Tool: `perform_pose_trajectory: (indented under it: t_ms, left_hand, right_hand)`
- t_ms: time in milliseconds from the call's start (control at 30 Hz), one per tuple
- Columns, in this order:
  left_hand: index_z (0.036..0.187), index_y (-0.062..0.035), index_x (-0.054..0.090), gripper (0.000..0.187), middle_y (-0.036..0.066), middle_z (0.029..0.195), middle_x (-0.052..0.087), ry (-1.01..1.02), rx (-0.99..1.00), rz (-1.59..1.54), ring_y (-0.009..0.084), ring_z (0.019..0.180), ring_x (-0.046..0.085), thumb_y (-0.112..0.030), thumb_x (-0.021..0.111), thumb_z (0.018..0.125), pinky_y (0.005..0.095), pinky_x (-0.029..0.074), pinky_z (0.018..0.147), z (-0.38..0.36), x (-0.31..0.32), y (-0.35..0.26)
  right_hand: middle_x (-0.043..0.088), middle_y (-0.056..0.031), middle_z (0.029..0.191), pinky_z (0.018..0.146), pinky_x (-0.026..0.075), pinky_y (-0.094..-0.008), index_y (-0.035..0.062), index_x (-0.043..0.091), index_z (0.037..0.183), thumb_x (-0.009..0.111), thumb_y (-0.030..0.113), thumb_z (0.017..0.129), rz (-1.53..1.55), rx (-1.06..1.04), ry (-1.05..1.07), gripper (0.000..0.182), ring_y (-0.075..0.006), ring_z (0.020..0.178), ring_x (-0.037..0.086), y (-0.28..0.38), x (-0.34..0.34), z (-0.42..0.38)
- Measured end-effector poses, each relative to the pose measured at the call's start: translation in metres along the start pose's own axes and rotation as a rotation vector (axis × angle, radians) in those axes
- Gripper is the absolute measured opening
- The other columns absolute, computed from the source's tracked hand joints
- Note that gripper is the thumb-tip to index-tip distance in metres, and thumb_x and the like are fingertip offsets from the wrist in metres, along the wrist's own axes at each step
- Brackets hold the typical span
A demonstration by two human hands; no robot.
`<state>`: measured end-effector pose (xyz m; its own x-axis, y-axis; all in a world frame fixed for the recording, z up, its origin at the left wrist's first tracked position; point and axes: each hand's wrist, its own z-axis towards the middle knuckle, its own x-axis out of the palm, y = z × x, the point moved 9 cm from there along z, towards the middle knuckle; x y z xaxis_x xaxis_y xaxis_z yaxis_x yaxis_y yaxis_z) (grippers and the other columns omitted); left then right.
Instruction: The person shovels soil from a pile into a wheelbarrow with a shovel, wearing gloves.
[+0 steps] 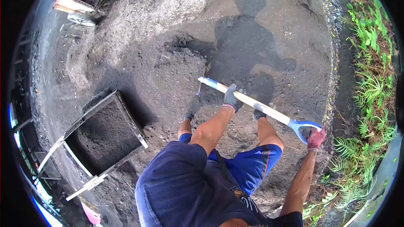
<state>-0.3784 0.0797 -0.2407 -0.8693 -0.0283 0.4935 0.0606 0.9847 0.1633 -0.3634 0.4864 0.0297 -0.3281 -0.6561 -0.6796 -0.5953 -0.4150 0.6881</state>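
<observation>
A shovel with a pale wooden shaft (269, 110) and a blue D-shaped handle (297, 130) slants across in front of my legs. My left hand (232, 97), in a grey glove, is wrapped round the shaft near its blue lower socket (208, 82). At the other end, my right hand (316, 138), in a red glove, grips the D-handle. The blade cannot be made out; beyond the socket lies a heap of dark, sandy soil (181, 63).
At lower left stands a wooden-framed cart (145, 143) with dark soil (107, 136) inside. Another cart (80, 2) with red material is at the upper left. Green plants (370, 88) line the right side, beside a gravel strip (332, 25). My shadow (248, 33) falls ahead.
</observation>
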Motion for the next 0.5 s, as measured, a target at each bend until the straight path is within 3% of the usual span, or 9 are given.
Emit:
perform_pose_trajectory:
  t_ms: [100,133,167,200,233,267,333,433,500]
  left_hand:
    - [0.067,-0.0135,0.046,0.018,0.003,0.06,0.046,0.054,0.216,-0.088,0.0213,0.057,0.047,-0.017,0.058,0.081,0.0397,0.045,0.067,-0.051,-0.053,-0.166]
    - [0.066,-0.0137,0.046,0.02,0.003,0.059,0.045,-0.014,0.375,-0.143,0.0207,0.057,0.047,-0.018,0.057,0.082,0.0396,0.045,0.066,-0.091,-0.069,-0.228]
    - [0.066,-0.013,0.047,0.022,0.003,0.058,0.046,-0.036,0.52,-0.141,0.0203,0.056,0.046,-0.021,0.057,0.084,0.0374,0.045,0.065,-0.124,-0.091,-0.293]
    - [0.066,-0.0123,0.047,0.026,0.003,0.058,0.047,-0.1,0.649,-0.184,0.0198,0.055,0.046,-0.025,0.057,0.086,0.0354,0.045,0.062,-0.166,-0.111,-0.352]
    - [0.065,-0.0121,0.046,0.03,0.003,0.058,0.047,-0.101,0.751,-0.187,0.0194,0.055,0.047,-0.029,0.055,0.088,0.0336,0.045,0.058,-0.206,-0.124,-0.404]
    - [0.065,-0.0123,0.046,0.033,0.003,0.057,0.046,-0.062,0.827,-0.157,0.0181,0.055,0.047,-0.033,0.053,0.09,0.0324,0.044,0.055,-0.235,-0.147,-0.457]
    - [0.066,-0.0124,0.048,0.036,0.001,0.056,0.047,0.003,0.895,-0.13,0.0173,0.054,0.049,-0.04,0.052,0.089,0.0312,0.045,0.054,-0.318,-0.158,-0.516]
    - [0.071,-0.0114,0.049,0.036,0.003,0.062,0.052,0.127,0.872,-0.105,0.0202,0.058,0.053,-0.043,0.054,0.089,0.0336,0.048,0.056,-0.372,-0.153,-0.528]
    - [0.074,-0.0114,0.049,0.037,0.004,0.067,0.053,0.166,0.935,-0.147,0.02,0.06,0.053,-0.045,0.055,0.088,0.0335,0.048,0.057,-0.354,-0.139,-0.519]
  right_hand:
    - [0.047,0.0006,0.058,0.04,0.038,-0.0263,0.0069,0.049,0.077,0.061,0.009,0.074,-0.032,-0.095,0.301,0.013,-0.0105,0.045,0.047,0.034,0.156,-0.033]
    - [0.049,-0.0003,0.06,0.044,0.041,-0.0272,0.0063,0.052,0.077,0.063,0.01,0.075,0.074,-0.131,0.455,0.012,-0.0108,0.048,0.049,0.071,0.215,-0.075]
    - [0.053,-0.0023,0.062,0.048,0.043,-0.0293,0.0048,0.054,0.078,0.064,0.01,0.075,-0.053,-0.15,0.651,0.012,-0.0131,0.051,0.051,0.112,0.271,-0.125]
    - [0.057,-0.0052,0.065,0.054,0.046,-0.0323,0.0033,0.055,0.08,0.066,0.011,0.075,-0.095,-0.544,0.632,0.014,-0.0166,0.057,0.056,0.151,0.317,-0.169]
    - [0.059,-0.0081,0.069,0.06,0.048,-0.0336,0.0026,0.057,0.081,0.067,0.012,0.074,-0.153,-0.427,0.858,0.016,-0.019,0.064,0.06,0.187,0.36,-0.233]
    - [0.062,-0.0102,0.074,0.063,0.049,-0.0352,0.0027,0.057,0.086,0.069,0.015,0.074,-0.024,-0.536,1.094,0.021,-0.023,0.07,0.063,0.238,0.383,-0.307]
    - [0.058,-0.0144,0.08,0.064,0.049,-0.0368,0.0018,0.053,0.097,0.071,0.015,0.072,0.183,-1.01,1.365,0.034,-0.0292,0.077,0.063,0.329,0.378,-0.443]
    - [0.058,-0.0144,0.079,0.064,0.05,-0.0383,0.0009,0.053,0.097,0.071,0.013,0.072,0.189,-1.101,1.588,0.033,-0.0314,0.075,0.063,0.361,0.351,-0.525]
    - [0.059,-0.0137,0.079,0.063,0.051,-0.0373,0.0004,0.053,0.097,0.071,0.01,0.072,0.104,-1.178,1.453,0.032,-0.0299,0.072,0.064,0.37,0.336,-0.508]
